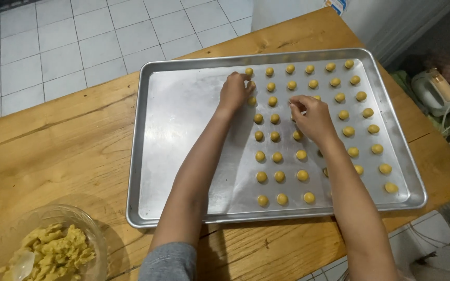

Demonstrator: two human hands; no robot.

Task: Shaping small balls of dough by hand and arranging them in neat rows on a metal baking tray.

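Head view: tray [183, 112] left half bare (hands [234, 91] mid-tray).

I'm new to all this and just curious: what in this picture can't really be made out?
Head view only:
- Dough balls under the right hand and forearm: hidden, so no full count.
- What the left hand fingertips pinch at the top row: covered by the fingers.
- Glass bowl of dough: cut off by the bottom edge.
- Pale appliance beside the table: blurred and dim.
- Baking tray: surface glare hides any film of grease.
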